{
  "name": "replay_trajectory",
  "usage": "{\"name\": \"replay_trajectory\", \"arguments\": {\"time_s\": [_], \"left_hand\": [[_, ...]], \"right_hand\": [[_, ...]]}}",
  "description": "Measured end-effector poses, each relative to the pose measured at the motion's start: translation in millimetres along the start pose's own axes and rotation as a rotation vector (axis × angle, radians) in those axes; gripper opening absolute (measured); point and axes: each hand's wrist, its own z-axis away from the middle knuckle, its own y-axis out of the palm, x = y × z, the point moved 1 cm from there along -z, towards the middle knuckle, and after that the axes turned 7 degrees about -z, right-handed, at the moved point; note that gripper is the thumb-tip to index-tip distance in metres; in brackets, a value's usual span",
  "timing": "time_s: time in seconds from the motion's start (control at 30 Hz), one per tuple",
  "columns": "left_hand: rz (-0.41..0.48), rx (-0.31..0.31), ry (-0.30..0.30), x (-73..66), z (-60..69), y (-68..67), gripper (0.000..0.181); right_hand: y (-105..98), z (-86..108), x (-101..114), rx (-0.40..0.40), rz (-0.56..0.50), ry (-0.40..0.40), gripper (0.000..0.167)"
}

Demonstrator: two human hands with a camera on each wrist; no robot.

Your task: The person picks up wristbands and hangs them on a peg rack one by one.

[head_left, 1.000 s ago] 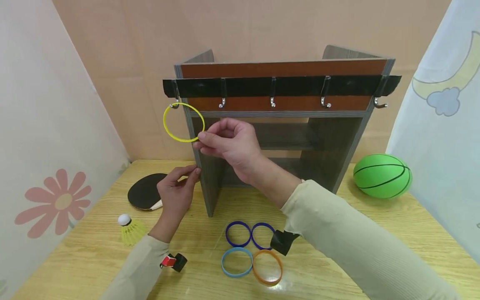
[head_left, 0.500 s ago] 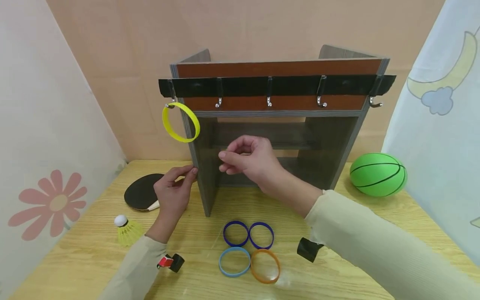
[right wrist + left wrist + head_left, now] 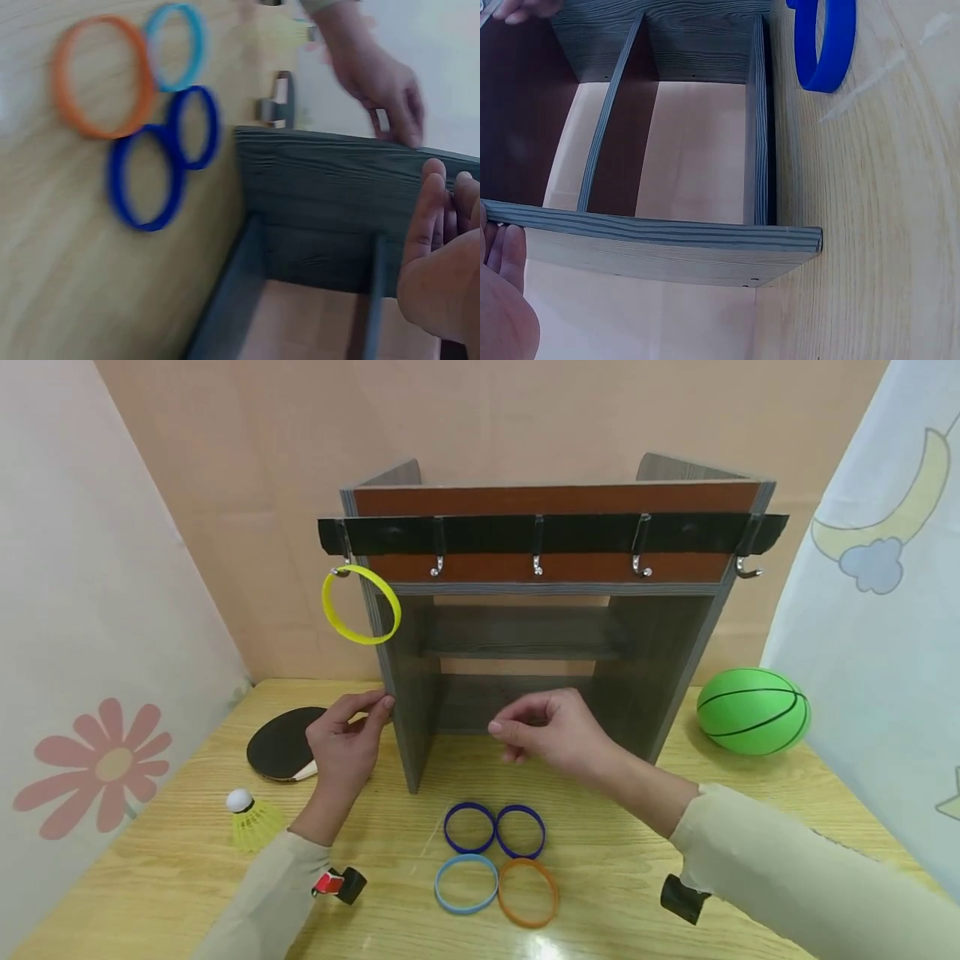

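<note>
A yellow wristband (image 3: 363, 639) hangs from the leftmost hook (image 3: 342, 572) of a black hook strip (image 3: 487, 535) on a grey and brown wooden shelf (image 3: 525, 635). My left hand (image 3: 345, 742) pinches the front edge of the shelf's left side panel (image 3: 660, 231). Below the hooks, before the shelf's lower opening, my right hand (image 3: 558, 735) is in the air, fingers loosely bent and holding nothing. On the table beneath it lie two dark blue wristbands (image 3: 471, 851), a light blue wristband (image 3: 465, 911) and an orange wristband (image 3: 529, 925).
Left of the shelf are a black table tennis paddle (image 3: 285, 743) and a yellow shuttlecock (image 3: 257, 825) with a white tip. A green ball (image 3: 753, 712) with black lines sits to the right. Several other hooks on the strip carry no band.
My right hand has let go of the yellow wristband, which stays on the left hook, and has come down and to the right. My left hand keeps its place on the panel.
</note>
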Motion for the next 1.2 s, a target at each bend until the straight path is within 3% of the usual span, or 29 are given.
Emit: {"name": "replay_trajectory", "arguments": {"time_s": [0.1, 0.17, 0.47, 0.6, 0.8, 0.97, 1.2], "left_hand": [[-0.001, 0.003, -0.009, 11.1, 2.7, 0.1, 0.014], [-0.004, 0.011, -0.009, 10.4, 2.0, 0.3, 0.014], [-0.025, 0.018, -0.004, -13.8, -3.1, 2.0, 0.013], [-0.018, 0.018, -0.012, -16.5, -3.6, 1.7, 0.012], [-0.008, 0.018, -0.008, -15.8, -3.8, 0.9, 0.012], [0.004, 0.007, 0.011, -11.6, -2.1, 0.1, 0.014], [0.026, -0.001, -0.008, 9.6, 3.4, 0.3, 0.016]], "right_hand": [[-5, 8.7, -18, 0.007, 0.033, 0.033, 0.018], [-8, 14.1, -32, 0.013, 0.054, 0.059, 0.018], [-23, 31.4, -84, 0.014, 0.282, 0.077, 0.019], [-23, 37.7, -102, 0.041, 0.299, 0.104, 0.018], [-20, 41.8, -115, 0.030, 0.294, 0.147, 0.021], [-17, 40.2, -121, 0.016, 0.319, 0.114, 0.021], [-13, 38.9, -124, -0.016, 0.400, 0.062, 0.012]]}}
